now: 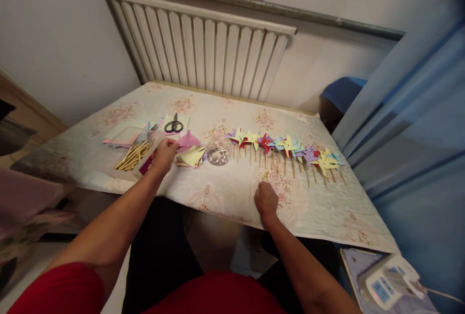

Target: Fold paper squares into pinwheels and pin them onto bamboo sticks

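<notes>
My left hand [165, 155] is closed in a pinch at the edge of a pink sheet of paper [189, 140], above a stack of folded coloured paper pieces [191, 156]. Next to that hand, thin wooden sticks [133, 156] lie in an open clear container. My right hand [267, 200] rests as a fist on the tablecloth; whether anything is inside it is hidden. Beyond it, finished paper pinwheels [287, 146] on sticks lie in an overlapping row. Between the hands stands a round clear dish [218, 153] of small shiny pieces.
Black-handled scissors [174, 124] lie on paper behind my left hand. More coloured sheets [122, 134] are at the left. The flowered tablecloth [232, 193] covers the table, with a radiator [203, 45] behind. A blue curtain [417, 125] and a white power strip [388, 282] are at the right.
</notes>
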Tool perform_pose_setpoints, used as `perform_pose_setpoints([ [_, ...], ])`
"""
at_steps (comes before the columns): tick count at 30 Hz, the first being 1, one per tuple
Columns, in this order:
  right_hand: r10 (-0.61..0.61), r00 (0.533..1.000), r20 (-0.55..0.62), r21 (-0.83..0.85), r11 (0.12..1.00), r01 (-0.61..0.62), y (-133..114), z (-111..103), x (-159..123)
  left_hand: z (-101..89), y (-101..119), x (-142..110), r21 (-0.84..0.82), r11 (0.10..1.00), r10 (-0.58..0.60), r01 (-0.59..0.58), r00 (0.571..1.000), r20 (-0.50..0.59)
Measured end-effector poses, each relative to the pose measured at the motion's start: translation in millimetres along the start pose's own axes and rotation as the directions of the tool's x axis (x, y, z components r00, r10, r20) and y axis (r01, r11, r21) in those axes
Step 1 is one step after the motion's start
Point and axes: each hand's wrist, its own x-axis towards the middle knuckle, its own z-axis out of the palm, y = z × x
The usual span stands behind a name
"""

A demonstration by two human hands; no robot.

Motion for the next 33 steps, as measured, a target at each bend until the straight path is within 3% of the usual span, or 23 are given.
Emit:
perform_pose_setpoints([
  [2, 0.007, 1.0, 0.003, -0.002, 1.0, -0.007, 0.4, 0.0, 0.3, 6.2, 9.3, -12.1, 0.035, 0.999, 0.035, -0.036, 0.999, 0.03],
  [5, 0.012, 1.0, 0.014, 0.0, 1.0, -0.012, 1.4, 1.0, 1.1, 19.4, 19.3, -25.4, -0.054, 0.999, 0.009, -0.004, 0.995, 0.095],
  [10, -0.003, 1.0, -0.01, 0.022, 1.0, 0.003, 2.6, 4.4, 1.5, 31.9, 27.6, -23.8, -0.158, 0.987, 0.022, 0.0, 0.99, 0.14],
  [14, 0.005, 1.0, -0.004, 0.034, 0.999, -0.005, 2.4, 4.1, 1.3, 30.4, 33.4, -21.4, -0.091, 0.996, 0.008, 0.004, 0.991, 0.13],
  [18, 0.001, 1.0, 0.014, 0.037, 0.999, -0.002, 3.1, 2.9, 1.6, 39.2, 32.4, -39.3, 0.055, 0.994, 0.084, -0.098, 0.975, 0.208],
  [23, 0.011, 0.999, 0.035, 0.027, 1.0, -0.012, 3.9, 2.4, 2.6, 68.0, 20.9, -75.7, 0.186, 0.957, 0.124, -0.221, 0.896, 0.425],
  [28, 0.016, 0.998, 0.058, 0.021, 1.0, -0.017, 3.6, 0.9, 3.6, 95.3, 2.5, -115.2, 0.303, 0.861, 0.231, -0.408, 0.845, 0.483],
  [33, 0.016, 0.998, 0.055, 0.023, 1.0, -0.017, 3.1, -1.1, 2.8, 111.7, -25.7, -165.6, 0.345, 0.71, 0.304, -0.613, 0.71, 0.636],
])
